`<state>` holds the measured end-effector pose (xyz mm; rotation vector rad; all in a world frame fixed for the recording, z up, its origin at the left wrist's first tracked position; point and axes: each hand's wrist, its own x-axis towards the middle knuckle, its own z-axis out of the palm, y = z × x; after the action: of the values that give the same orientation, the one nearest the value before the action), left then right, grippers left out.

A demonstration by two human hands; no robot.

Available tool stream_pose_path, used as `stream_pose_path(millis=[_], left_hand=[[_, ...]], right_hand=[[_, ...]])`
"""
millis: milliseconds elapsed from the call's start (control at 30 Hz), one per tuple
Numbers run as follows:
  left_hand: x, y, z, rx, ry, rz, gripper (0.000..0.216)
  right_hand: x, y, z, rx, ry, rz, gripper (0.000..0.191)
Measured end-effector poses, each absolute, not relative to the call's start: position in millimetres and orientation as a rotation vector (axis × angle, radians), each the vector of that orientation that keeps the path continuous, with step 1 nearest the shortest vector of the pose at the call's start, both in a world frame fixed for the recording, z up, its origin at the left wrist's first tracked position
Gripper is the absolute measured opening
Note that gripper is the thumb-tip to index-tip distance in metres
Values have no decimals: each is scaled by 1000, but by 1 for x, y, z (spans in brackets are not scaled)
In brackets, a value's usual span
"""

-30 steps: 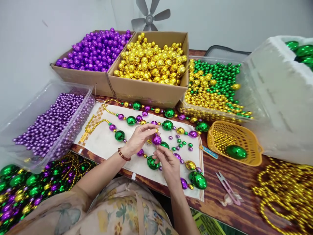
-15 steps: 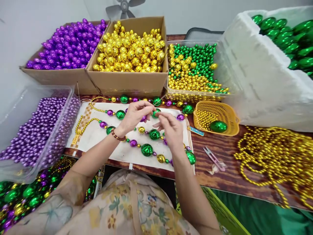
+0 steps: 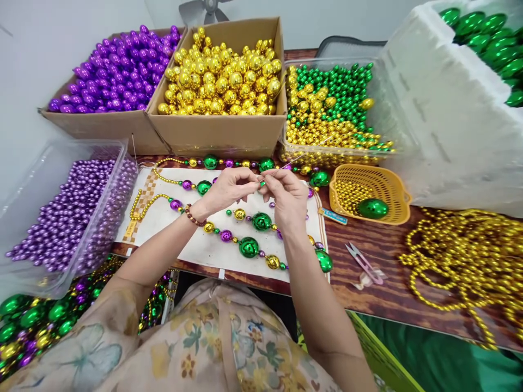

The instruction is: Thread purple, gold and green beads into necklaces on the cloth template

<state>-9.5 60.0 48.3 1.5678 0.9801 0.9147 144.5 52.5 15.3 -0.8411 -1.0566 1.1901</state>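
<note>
My left hand (image 3: 232, 190), with a bracelet of brown beads at the wrist, pinches something too small to make out. Its fingertips meet those of my right hand (image 3: 286, 196) above the white cloth. A small green bead (image 3: 262, 185) shows between the fingertips. My right hand is closed on a thin needle (image 3: 295, 159), which slants up and to the right. Under and around my hands lie bead necklaces, with large green beads (image 3: 248, 247), purple beads (image 3: 226, 235) and gold beads (image 3: 272, 262). Both hands hide part of these strands.
Behind are boxes of purple beads (image 3: 118, 71) and gold beads (image 3: 223, 76), and a clear tub (image 3: 339, 149). An orange basket (image 3: 398, 198), pink-handled snips (image 3: 365, 264) and gold bead strings (image 3: 469, 261) lie right. A tub of small purple beads (image 3: 69, 212) stands left.
My fingertips have come together, my right hand turning and rising to the needle. The needle now reaches further out to the upper right.
</note>
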Motion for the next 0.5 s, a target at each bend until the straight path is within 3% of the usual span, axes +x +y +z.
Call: stream_pose_path(millis=[200,500], left_hand=[[-23,66,22,1570,983,822,16],[-31,49,-43,1458,1265,1030,11]], right_hand=[[154,61,14,-828,-1012,1292,33],[201,59,79,-714,-1015,951,20]])
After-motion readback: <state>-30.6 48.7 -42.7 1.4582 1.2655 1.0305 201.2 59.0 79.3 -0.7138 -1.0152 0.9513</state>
